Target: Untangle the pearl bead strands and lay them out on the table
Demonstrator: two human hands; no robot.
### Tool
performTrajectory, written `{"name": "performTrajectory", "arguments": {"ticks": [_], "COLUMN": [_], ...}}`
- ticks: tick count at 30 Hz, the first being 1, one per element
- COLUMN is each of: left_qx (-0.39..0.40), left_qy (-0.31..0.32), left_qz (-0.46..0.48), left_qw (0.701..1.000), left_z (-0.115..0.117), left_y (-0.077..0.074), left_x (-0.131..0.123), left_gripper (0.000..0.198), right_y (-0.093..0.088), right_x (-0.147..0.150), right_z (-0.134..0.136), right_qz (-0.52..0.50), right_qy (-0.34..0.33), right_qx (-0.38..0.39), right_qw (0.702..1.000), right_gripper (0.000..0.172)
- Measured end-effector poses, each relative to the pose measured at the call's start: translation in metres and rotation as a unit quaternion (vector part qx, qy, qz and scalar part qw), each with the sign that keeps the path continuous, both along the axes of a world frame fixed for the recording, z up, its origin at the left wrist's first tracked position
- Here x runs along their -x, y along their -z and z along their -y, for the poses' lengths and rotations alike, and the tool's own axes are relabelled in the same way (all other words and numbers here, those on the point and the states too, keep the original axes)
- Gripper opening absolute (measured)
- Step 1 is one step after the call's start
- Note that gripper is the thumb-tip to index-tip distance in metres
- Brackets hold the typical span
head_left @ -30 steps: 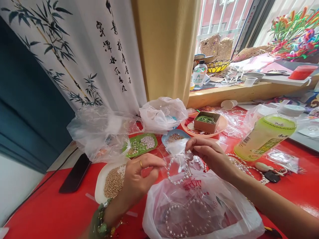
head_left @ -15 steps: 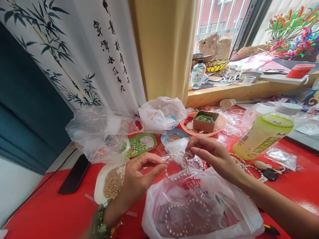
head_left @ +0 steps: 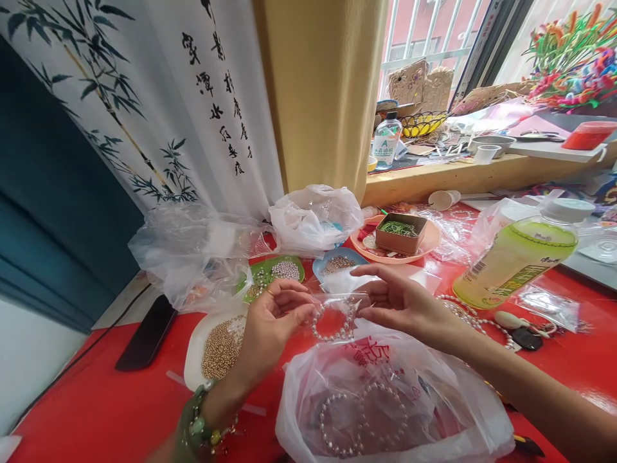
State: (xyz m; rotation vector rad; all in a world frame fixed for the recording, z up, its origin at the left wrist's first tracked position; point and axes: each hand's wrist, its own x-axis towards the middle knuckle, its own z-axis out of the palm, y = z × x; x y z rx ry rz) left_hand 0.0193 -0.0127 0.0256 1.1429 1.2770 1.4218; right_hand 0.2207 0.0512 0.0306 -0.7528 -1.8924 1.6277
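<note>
I am watching both hands working just above the red table (head_left: 96, 405), over the mouth of a big white plastic bag (head_left: 409, 379). Between them they are holding a small clear pouch (head_left: 337, 297) with a pearl bracelet (head_left: 332, 333) hanging inside it. The bracelet is showing through the film as a single loop of small, round, pale pearly beads, all much the same size and strung closely together. Its lower curve is sagging toward the big bag's printed red lettering.

The left hand (head_left: 270, 321) is pinching the pouch's left edge, thumb and fingertips pressed together on the plastic, a ring showing on one finger. The right hand (head_left: 400, 305) is gripping the pouch's right edge between thumb and lower fingers, while its forefinger is stretching out straight above the pouch, apart from the rest.

Inside the big bag, more pearl bracelets (head_left: 337, 424) are lying in loose overlapping circles. A white dish of gold beads (head_left: 216, 347) is sitting just beside the left wrist, and a green drink bottle (head_left: 513, 257) is leaning well off beyond the right hand.
</note>
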Motion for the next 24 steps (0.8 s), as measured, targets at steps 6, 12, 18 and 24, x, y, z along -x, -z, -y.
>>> {"name": "performTrajectory", "arguments": {"ticks": [6, 12, 18, 24], "left_qx": [0.016, 0.076, 0.033, 0.012], "left_qy": [0.039, 0.184, 0.147, 0.209], "left_qz": [0.006, -0.122, -0.291, -0.508], "left_qw": [0.999, 0.972, 0.945, 0.836], "left_z": [0.001, 0.004, 0.001, 0.007], "left_y": [-0.002, -0.009, -0.008, -0.005], "left_x": [0.002, 0.014, 0.023, 0.018], "left_gripper": [0.019, 0.018, 0.021, 0.020], "right_y": [-0.001, -0.011, -0.012, -0.020], "right_x": [-0.003, -0.021, -0.034, -0.028], "right_z": [0.000, 0.013, 0.017, 0.021], "right_qz": [0.041, 0.209, 0.298, 0.272], "right_qy": [0.001, -0.068, -0.010, 0.016], "right_qx": [-0.014, -0.074, -0.238, -0.291], "right_qw": [0.999, 0.973, 0.925, 0.917], "right_gripper": [0.043, 0.047, 0.022, 0.018]}}
